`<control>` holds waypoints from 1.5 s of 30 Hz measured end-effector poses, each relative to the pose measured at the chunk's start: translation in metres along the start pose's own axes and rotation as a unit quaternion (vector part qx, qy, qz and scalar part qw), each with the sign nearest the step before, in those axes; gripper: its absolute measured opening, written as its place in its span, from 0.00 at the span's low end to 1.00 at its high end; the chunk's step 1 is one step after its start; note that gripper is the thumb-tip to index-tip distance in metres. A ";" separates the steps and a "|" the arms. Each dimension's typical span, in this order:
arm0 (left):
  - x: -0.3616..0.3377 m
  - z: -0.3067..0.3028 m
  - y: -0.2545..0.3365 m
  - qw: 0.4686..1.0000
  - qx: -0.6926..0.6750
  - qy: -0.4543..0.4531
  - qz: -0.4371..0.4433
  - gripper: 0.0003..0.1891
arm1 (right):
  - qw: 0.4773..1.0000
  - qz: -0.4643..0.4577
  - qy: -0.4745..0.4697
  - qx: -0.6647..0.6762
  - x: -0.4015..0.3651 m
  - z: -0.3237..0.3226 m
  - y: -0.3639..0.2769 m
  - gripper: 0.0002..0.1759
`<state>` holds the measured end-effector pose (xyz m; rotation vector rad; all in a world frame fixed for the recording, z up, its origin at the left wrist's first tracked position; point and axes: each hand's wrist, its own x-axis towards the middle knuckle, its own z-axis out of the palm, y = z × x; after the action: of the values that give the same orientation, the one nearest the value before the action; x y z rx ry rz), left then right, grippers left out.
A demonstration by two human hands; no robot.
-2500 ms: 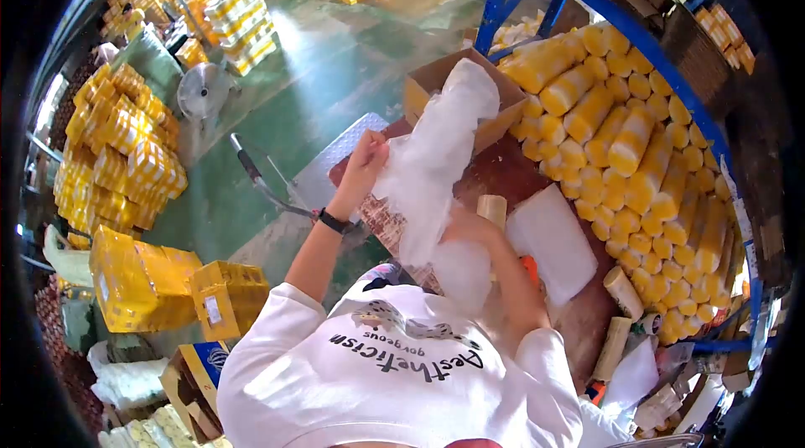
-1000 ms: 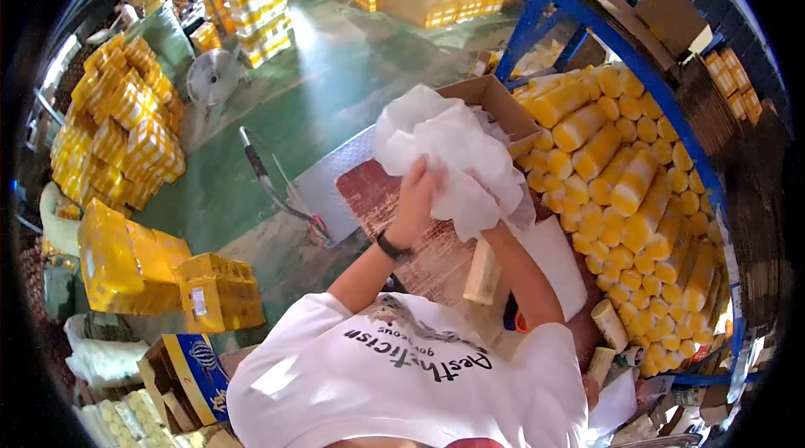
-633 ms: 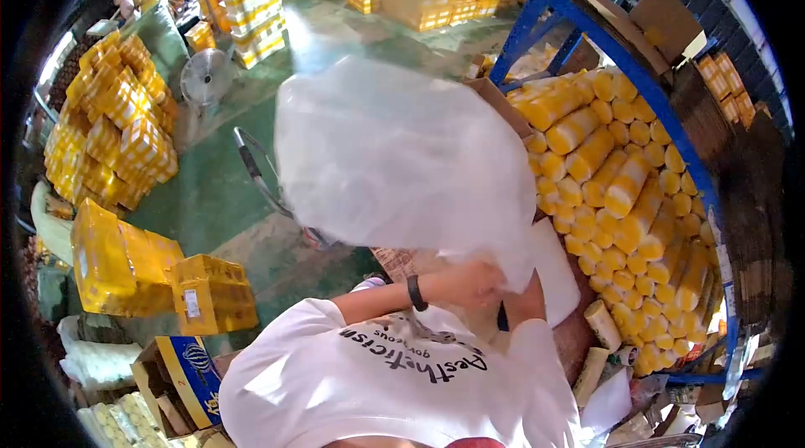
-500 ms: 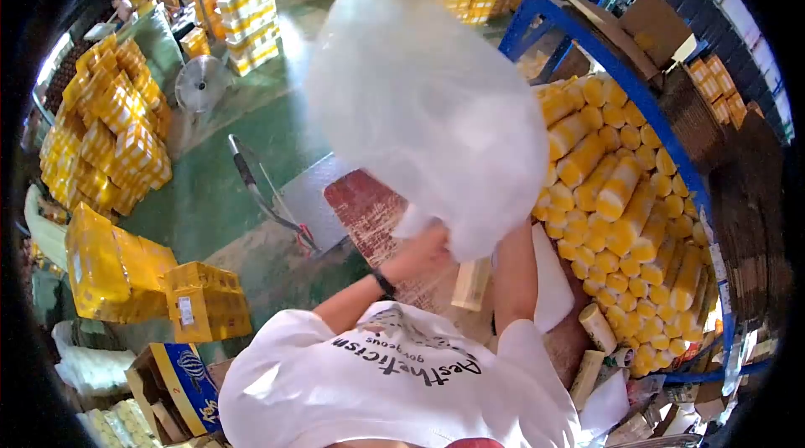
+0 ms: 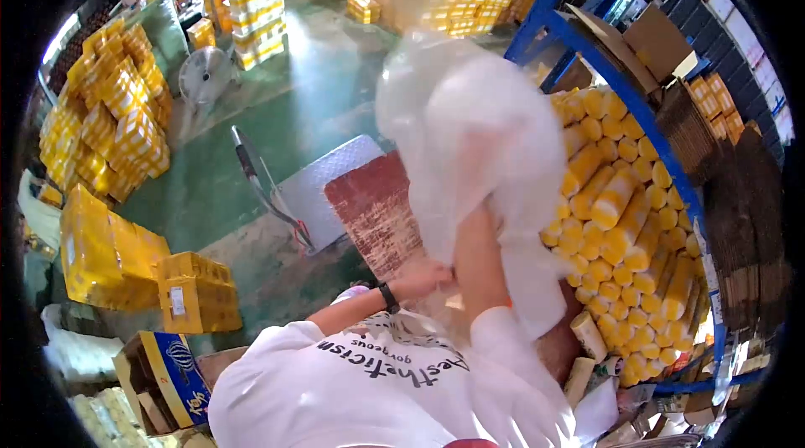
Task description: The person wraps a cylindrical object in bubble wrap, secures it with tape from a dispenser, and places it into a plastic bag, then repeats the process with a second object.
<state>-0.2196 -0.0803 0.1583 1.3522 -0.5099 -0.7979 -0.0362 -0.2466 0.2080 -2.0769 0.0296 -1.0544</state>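
A large translucent white plastic bag [image 5: 411, 104] billows in front of me above the worn red board. My right hand [image 5: 490, 150] is up inside it, seen only as a blur through the plastic, so its fingers cannot be made out. Folds of the bag surround my right forearm. My left hand [image 5: 426, 275], with a black watch on its wrist, is closed at the bag's lower edge, close beside the right forearm. The red board [image 5: 369, 217] lies below, partly hidden by the bag.
Wrapped yellow-and-white rolls [image 5: 616, 205] are stacked at right behind a blue rack post [image 5: 662, 125]. A metal plate [image 5: 323, 184] with a black handle [image 5: 247, 158] stands ahead. Yellow taped cartons [image 5: 197, 293] and an opened blue box [image 5: 180, 372] are at left.
The right hand has pushed up into the bag, which has shifted right and narrowed. My left hand has moved down, nearer my body. The view has shifted slightly.
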 end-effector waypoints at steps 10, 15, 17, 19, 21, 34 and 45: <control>-0.095 0.028 0.130 0.874 0.173 -0.212 0.402 0.09 | 0.993 -0.017 -0.087 -0.076 0.033 0.002 -0.010 0.14; -0.104 -0.012 0.150 0.939 0.059 0.063 0.332 0.07 | 0.987 -0.020 -0.126 -0.096 0.060 0.002 -0.015 0.14; -0.105 -0.018 0.165 0.927 0.074 0.158 0.331 0.04 | 0.985 -0.021 -0.141 -0.098 0.073 -0.003 -0.020 0.14; -0.101 -0.017 0.163 0.923 0.119 0.192 0.311 0.03 | 0.983 -0.020 -0.156 -0.094 0.084 -0.011 -0.024 0.14; -0.092 -0.016 0.154 0.895 0.251 0.203 0.308 0.05 | 0.983 -0.019 -0.164 -0.083 0.097 -0.018 -0.028 0.14; 0.016 -0.061 0.149 0.843 0.288 0.077 0.448 0.48 | 0.947 0.012 -0.277 -0.164 0.060 -0.027 -0.026 0.14; 0.186 -0.148 0.117 0.687 0.556 0.213 0.417 0.17 | 0.748 0.011 -0.564 -0.349 0.115 0.021 -0.014 0.13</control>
<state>0.0334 -0.1207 0.2249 2.0209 -1.2046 0.7682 0.0490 -0.2638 0.2870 -3.0556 -0.1867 0.4947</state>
